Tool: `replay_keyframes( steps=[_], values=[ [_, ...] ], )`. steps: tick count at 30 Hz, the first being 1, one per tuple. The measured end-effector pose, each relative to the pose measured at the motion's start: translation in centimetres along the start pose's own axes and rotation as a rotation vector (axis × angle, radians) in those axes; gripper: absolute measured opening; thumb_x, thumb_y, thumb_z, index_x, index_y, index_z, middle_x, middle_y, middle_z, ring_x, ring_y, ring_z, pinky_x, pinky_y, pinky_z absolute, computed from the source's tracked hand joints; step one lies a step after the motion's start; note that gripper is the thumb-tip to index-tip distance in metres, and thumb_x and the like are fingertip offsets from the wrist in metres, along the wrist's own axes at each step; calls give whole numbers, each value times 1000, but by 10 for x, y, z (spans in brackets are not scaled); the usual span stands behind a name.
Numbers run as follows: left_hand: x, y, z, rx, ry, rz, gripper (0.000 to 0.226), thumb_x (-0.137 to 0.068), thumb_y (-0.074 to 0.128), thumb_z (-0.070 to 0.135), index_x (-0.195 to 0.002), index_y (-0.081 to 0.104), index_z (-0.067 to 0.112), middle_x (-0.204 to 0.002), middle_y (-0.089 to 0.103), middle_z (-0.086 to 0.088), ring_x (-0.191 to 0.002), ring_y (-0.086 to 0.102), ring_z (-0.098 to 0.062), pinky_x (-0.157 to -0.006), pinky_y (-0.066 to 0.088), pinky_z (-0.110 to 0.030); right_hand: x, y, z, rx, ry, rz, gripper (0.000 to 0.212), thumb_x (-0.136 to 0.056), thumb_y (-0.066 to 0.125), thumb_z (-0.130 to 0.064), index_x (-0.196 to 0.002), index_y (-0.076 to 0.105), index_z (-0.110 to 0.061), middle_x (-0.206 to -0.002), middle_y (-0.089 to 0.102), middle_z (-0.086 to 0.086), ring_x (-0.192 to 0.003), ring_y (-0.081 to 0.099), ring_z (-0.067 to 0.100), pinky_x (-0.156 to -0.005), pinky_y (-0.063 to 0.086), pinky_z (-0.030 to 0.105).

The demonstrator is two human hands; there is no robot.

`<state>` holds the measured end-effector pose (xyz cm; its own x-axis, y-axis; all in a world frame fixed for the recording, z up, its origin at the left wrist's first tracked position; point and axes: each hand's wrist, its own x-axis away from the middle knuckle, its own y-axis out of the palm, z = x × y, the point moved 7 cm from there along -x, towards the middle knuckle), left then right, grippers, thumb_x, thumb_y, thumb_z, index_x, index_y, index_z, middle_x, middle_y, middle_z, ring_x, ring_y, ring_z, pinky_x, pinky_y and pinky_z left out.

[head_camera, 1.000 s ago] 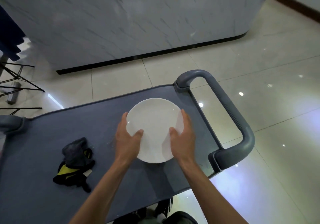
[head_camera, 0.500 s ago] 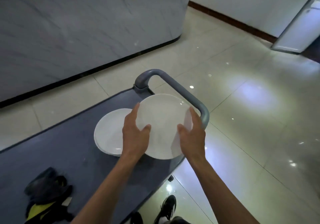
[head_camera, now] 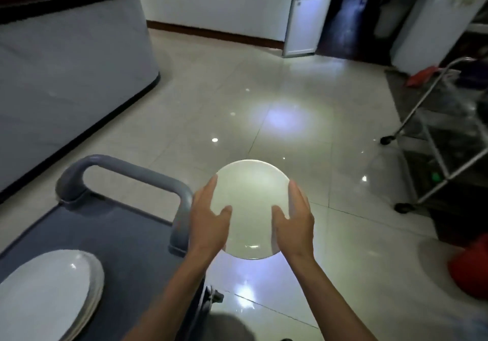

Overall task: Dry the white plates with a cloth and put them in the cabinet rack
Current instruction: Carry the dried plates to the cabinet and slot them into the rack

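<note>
I hold a white plate (head_camera: 250, 203) level in the air, past the right end of the grey cart (head_camera: 137, 240) and over the tiled floor. My left hand (head_camera: 208, 224) grips its left rim, thumb on top. My right hand (head_camera: 293, 224) grips its right rim the same way. A stack of white plates (head_camera: 50, 296) stays on the cart top at the lower left. The cloth is out of view.
The cart's grey handle (head_camera: 126, 166) curves just left of my left hand. A marble-faced counter (head_camera: 74, 58) fills the left. A metal wheeled rack (head_camera: 438, 129) stands at the right, with a red object (head_camera: 472, 272) on the floor near it. A white door (head_camera: 306, 13) stands open ahead.
Both hands lifted the top plate off the stack and carried it right, off the cart and over the floor. The view swung right; the cloth dropped out of sight.
</note>
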<state>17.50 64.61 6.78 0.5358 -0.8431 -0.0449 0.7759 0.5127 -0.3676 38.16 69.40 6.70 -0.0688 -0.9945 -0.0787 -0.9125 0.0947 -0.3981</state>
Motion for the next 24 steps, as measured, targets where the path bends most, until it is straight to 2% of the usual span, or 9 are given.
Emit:
replay_keyframes(
  steps=[3,6,9,11,16,20,24],
  values=[
    [-12,73,28,0,28,-91,74,-84,66,5,-148,44,34,-137,48,10,-119,48,-8,-98,40,-26,-37,-56,29,-2,48,106,66,-91,59,-7,-152,37,-24,-151,38,-15,-138,37,13,-103,32,23],
    [-16,141,49,42,33,-175,74,-82,66,3,-146,46,35,-137,48,13,-120,48,-3,-95,40,-24,-64,-107,59,-11,107,191,66,-91,60,-7,-151,38,-23,-155,37,-10,-140,36,15,-110,34,29],
    [-14,202,68,76,52,-274,73,-83,66,3,-144,48,38,-134,48,18,-116,49,3,-89,38,-13,-80,-155,85,-6,150,270,65,-91,60,-8,-151,38,-23,-155,37,-8,-139,37,16,-111,37,32],
    [-10,241,81,73,68,-342,72,-83,66,4,-143,47,41,-132,47,20,-115,48,5,-84,35,-6,-88,-186,102,-5,179,327,65,-92,60,-9,-151,38,-24,-155,37,-8,-138,38,16,-109,36,29],
    [-1,332,112,32,132,-511,72,-83,65,8,-143,46,44,-129,47,22,-112,46,8,-94,36,-23,-99,-254,140,-17,250,477,66,-92,60,-8,-151,37,-25,-154,37,-12,-138,37,13,-107,33,24],
    [6,407,128,-13,197,-651,71,-83,67,10,-143,45,42,-130,48,20,-118,44,-1,-95,37,-28,-104,-301,171,-32,332,612,68,-90,60,-6,-151,37,-26,-152,40,-13,-136,39,11,-108,33,24],
    [11,484,146,2,228,-769,70,-83,70,9,-144,48,38,-134,48,18,-120,43,-2,-99,36,-28,-118,-345,199,-8,411,709,67,-91,61,-5,-151,37,-24,-152,41,-9,-137,38,15,-110,32,25]
  ],
)
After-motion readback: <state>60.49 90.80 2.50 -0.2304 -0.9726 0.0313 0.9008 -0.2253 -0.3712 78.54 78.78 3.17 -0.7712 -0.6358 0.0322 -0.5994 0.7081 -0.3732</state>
